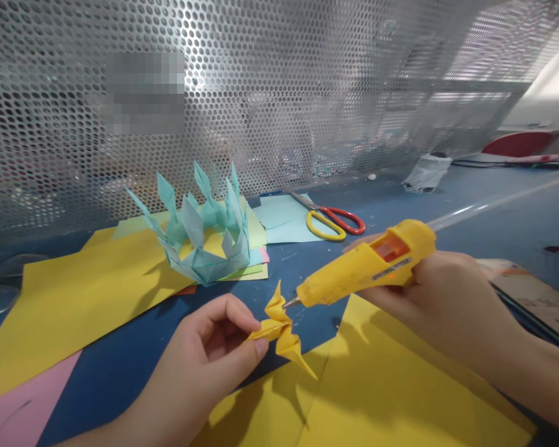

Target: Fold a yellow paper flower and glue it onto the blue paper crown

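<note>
Folded yellow piece: while the left hand pinches one end between thumb and forefinger, it sits near-right of the teal crown; one only. Probably feather-light, springy at the creases, easily crushed.
Pinched end: looks the best hold; the thin curled tips would likely bend.
Glue gun: one, also near-right of crown, right hand wrapped round its handle; trigger finger hidden. Likely stiff, heavier, metal nozzle possibly hot. Nozzle at the piece's upper wing; contact, cannot tell.
Crown: one, several upright points, overlapping; presumably fragile.
Scissors: one pair, right of crown.
Yellow sheets: under crown and near-right; count unclear.
</note>
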Tool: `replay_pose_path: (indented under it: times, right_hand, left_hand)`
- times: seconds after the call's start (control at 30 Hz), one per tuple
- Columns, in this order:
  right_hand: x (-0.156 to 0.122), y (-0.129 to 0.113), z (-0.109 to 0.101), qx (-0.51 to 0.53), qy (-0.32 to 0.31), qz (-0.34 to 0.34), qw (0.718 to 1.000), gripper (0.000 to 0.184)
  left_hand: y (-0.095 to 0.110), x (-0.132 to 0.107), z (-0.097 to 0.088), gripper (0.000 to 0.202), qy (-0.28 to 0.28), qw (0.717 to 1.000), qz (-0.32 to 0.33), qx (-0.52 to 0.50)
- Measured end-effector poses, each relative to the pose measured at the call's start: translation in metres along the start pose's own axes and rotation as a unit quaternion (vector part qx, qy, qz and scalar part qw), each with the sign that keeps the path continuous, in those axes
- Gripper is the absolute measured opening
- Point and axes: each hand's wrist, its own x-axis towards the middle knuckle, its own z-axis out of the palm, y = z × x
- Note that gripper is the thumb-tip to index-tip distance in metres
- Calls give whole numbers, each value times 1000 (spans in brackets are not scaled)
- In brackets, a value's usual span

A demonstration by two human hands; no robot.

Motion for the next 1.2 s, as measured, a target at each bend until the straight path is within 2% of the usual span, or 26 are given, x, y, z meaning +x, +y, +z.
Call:
replay_pose_path:
  times: [0.13, 0.37, 0.6, 0.87, 1.2]
  right_hand:
    - [2, -1, 1, -3, -8, -2, 1000, 37]
    - [-1, 0, -1, -2, -15, -12, 1000, 24]
    - [-8, 8, -1, -7, -39, 0, 999, 22]
    - [-8, 13, 2, -16, -33, -12, 999, 20]
    - [-4, 9, -3, -48, -12, -52, 997, 37]
  left_hand:
    - [0, -1, -1, 24, 0, 1000, -3, 2]
    - [1, -1, -1, 22, 1, 1000, -1, -5]
    - [1, -1, 1, 23, 5, 1000, -2, -18]
    - [1, 2, 2, 24, 18, 999, -11, -40]
    - [4, -3, 7, 25, 77, 996, -23, -48]
